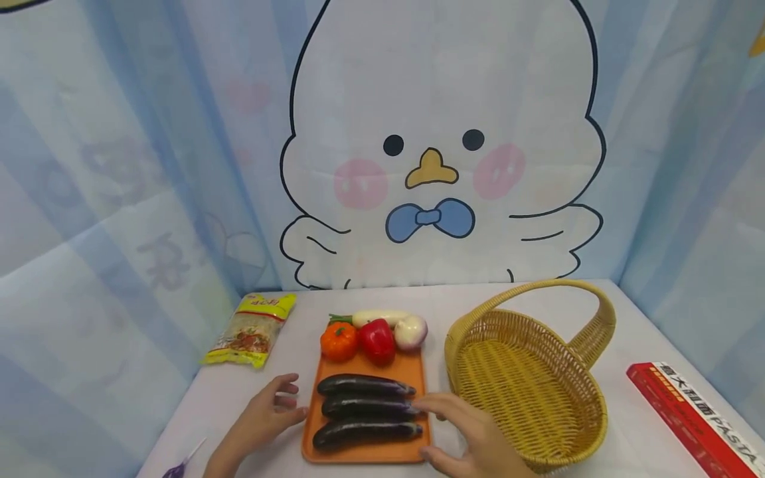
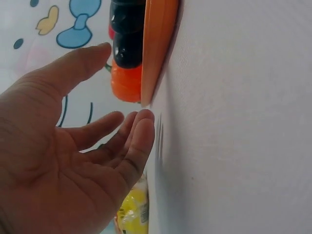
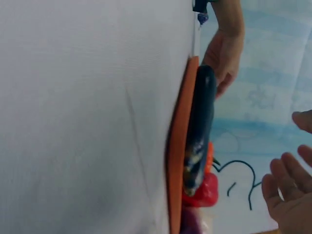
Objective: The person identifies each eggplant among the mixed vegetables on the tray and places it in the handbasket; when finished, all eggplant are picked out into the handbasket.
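Three dark eggplants lie crosswise, one above another, on an orange tray. Beyond them on the tray are an orange pumpkin-like vegetable, a red pepper, a purple-white onion and a white radish. My left hand is beside the tray's left edge, fingers apart; in the left wrist view this hand holds nothing. At the eggplants' right ends is my right hand, its fingers spread. The right wrist view shows that hand apart from the nearest eggplant.
A yellow wicker basket with a tall handle stands right of the tray. A red pasta box lies at the far right. Back left is a yellow food packet; a small purple item lies near the front left. Printed curtains surround the table.
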Available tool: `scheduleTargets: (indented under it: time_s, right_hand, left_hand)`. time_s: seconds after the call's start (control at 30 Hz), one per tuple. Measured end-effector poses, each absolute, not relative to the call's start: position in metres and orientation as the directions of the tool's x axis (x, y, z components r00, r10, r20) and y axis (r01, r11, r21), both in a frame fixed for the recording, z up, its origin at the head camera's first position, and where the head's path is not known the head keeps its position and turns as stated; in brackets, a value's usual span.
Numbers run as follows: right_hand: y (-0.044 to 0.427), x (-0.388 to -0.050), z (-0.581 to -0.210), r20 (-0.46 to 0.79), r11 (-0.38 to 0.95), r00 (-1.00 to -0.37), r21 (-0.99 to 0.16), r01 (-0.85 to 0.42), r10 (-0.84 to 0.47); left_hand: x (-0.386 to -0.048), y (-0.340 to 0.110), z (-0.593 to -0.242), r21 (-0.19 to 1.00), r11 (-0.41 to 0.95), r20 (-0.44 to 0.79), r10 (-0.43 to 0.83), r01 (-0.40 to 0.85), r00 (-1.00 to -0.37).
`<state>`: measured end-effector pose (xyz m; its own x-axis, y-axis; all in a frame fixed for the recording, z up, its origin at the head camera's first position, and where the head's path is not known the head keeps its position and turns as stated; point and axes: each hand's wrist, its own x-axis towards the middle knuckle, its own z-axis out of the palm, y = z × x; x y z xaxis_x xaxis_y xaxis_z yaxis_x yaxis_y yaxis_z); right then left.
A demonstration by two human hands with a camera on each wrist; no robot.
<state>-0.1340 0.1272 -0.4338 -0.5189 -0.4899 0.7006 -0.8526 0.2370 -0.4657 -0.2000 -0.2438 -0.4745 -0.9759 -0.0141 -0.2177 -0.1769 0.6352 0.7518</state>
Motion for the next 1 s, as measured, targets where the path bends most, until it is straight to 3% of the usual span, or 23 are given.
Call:
scheduleTargets:
  time_s: [0.17,0.27,0.47,0.63,1.0]
  right_hand:
    - [0.114,-0.140,-0.448,0.453,0.366,-0.716,-0.640,-0.676,-0.531]
    - [0.109,-0.145,-0.453,0.322,0.445,-0.774,-0.671,-0.593,-0.545]
    - [0.107,-0.155,-0.461,0.278,0.522,-0.809,-0.647,-0.556,-0.517]
    - [0.105,-0.160,-0.460,0.203,0.548,-0.856,-0.693,-0.468,-0.475]
    - [0.099,-0.160,-0.463,0.091,0.584,-0.867,-0.705,-0.404,-0.490]
  left_hand:
    - [-0.196,-0.249,-0.473,0.730,0.650,-0.264,-0.015,-0.210,-0.964]
    - [-0.196,-0.251,-0.474,0.733,0.656,-0.251,0.012,-0.182,-0.968]
    - [-0.204,-0.244,-0.478,0.728,0.673,-0.251,0.086,-0.130,-0.964]
    - [-0.203,-0.241,-0.475,0.739,0.666,-0.240,0.126,-0.097,-0.963]
    - [-0.195,-0.242,-0.476,0.763,0.638,-0.262,0.159,-0.104,-0.952]
